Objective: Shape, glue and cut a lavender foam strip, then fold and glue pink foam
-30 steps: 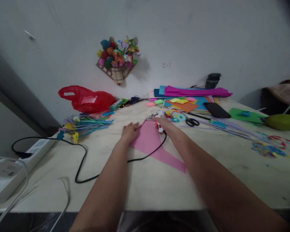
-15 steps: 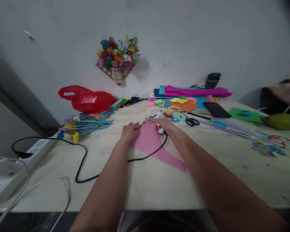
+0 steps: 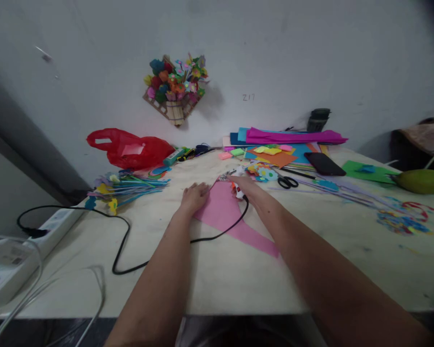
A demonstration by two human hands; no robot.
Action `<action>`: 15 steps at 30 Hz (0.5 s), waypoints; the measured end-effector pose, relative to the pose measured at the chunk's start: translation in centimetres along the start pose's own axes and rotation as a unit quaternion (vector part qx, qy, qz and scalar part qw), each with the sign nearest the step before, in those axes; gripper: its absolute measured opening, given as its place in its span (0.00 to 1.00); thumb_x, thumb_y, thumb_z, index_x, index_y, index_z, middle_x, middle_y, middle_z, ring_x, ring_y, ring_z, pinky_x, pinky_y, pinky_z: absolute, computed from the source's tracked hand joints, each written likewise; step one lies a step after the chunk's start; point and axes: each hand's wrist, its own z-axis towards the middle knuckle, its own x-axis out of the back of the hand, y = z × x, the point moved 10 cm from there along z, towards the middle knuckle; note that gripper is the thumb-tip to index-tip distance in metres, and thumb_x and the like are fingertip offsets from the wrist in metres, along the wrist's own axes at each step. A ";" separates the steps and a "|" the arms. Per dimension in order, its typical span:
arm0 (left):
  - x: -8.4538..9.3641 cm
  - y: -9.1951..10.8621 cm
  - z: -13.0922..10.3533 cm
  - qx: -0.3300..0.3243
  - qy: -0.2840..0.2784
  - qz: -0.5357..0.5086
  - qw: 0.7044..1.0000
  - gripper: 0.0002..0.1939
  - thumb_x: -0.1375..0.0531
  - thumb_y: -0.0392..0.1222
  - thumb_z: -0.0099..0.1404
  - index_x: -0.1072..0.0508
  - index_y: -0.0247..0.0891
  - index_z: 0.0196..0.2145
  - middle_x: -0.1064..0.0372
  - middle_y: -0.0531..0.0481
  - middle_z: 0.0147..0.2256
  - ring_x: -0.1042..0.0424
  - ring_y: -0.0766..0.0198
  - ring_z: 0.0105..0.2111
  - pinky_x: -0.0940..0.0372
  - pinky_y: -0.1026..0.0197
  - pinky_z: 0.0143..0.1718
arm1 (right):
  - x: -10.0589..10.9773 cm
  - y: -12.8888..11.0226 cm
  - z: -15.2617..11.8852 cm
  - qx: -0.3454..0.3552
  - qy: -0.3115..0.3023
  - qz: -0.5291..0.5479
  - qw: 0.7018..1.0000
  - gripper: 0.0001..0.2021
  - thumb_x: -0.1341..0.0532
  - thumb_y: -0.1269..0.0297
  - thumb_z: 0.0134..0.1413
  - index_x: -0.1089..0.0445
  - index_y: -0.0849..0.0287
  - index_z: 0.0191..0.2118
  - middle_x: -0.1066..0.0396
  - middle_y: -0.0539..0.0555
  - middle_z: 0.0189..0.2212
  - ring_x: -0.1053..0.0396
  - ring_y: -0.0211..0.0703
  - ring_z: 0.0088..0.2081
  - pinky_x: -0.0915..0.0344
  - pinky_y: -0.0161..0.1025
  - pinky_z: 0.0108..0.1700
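Observation:
A pink sheet [image 3: 222,205] lies on the table in front of me, one strip of it reaching toward my right forearm. My left hand [image 3: 194,196] rests flat on its left edge, fingers stretched out. At its far right side, my right hand [image 3: 243,185] is wrapped around a white and orange glue gun [image 3: 239,193], partly hidden by the fingers. The gun's metal front end is close to the sheet's far tip. From its handle a black cord [image 3: 213,237] runs across the sheet and under my left forearm.
At left are a power strip [image 3: 60,221], paper flowers on stems [image 3: 130,188] and a red plastic bag [image 3: 130,149]. Scissors [image 3: 288,182], a phone [image 3: 324,164] and coloured sheets [image 3: 296,136] lie at right. A flower decoration [image 3: 175,91] hangs on the wall.
My right hand and the glue gun have shifted very slightly. The left hand stays on the pink sheet, which has hardly moved.

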 end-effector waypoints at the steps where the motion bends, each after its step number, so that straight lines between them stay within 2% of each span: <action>1: 0.3 -0.2 -0.1 0.017 0.003 0.004 1.000 0.20 0.48 0.51 0.60 0.34 0.47 0.49 0.46 0.53 0.59 0.54 0.56 0.60 0.58 0.46 0.58 | 0.0 0.0 0.0 -0.001 0.001 0.000 1.000 0.13 0.41 0.54 0.50 0.39 0.60 0.30 0.39 0.46 0.13 0.41 0.33 0.13 0.46 0.27 0.12; 4: 1.4 -0.9 -0.7 0.062 0.006 0.027 0.998 0.17 0.43 0.52 0.55 0.31 0.42 0.39 0.51 0.49 0.60 0.58 0.52 0.61 0.61 0.43 0.58 | 0.1 0.2 0.2 -0.005 0.003 -0.003 1.000 0.13 0.41 0.54 0.50 0.39 0.60 0.30 0.39 0.47 0.13 0.40 0.33 0.13 0.45 0.28 0.12; 6: 1.5 -1.2 -1.0 0.070 -0.022 0.043 0.996 0.14 0.42 0.52 0.53 0.30 0.41 0.34 0.54 0.49 0.62 0.61 0.50 0.62 0.61 0.40 0.57 | 0.1 0.4 0.4 -0.005 0.003 -0.012 1.000 0.14 0.41 0.53 0.50 0.38 0.60 0.29 0.39 0.47 0.13 0.39 0.34 0.14 0.44 0.28 0.13; 9: 1.3 -1.6 -1.5 0.068 -0.072 0.056 0.993 0.11 0.43 0.50 0.53 0.29 0.42 0.31 0.56 0.50 0.62 0.60 0.48 0.61 0.58 0.39 0.55 | 0.1 0.5 0.7 -0.001 0.000 -0.028 1.000 0.15 0.42 0.53 0.51 0.38 0.61 0.26 0.39 0.49 0.12 0.40 0.34 0.14 0.46 0.28 0.12; 15: 1.8 -1.3 -1.8 0.056 -0.073 0.065 0.994 0.08 0.44 0.43 0.53 0.29 0.42 0.32 0.47 0.49 0.59 0.55 0.51 0.60 0.55 0.41 0.55 | 0.0 0.5 0.8 0.000 -0.007 -0.036 0.999 0.16 0.42 0.53 0.50 0.38 0.62 0.25 0.39 0.49 0.12 0.41 0.33 0.13 0.47 0.28 0.12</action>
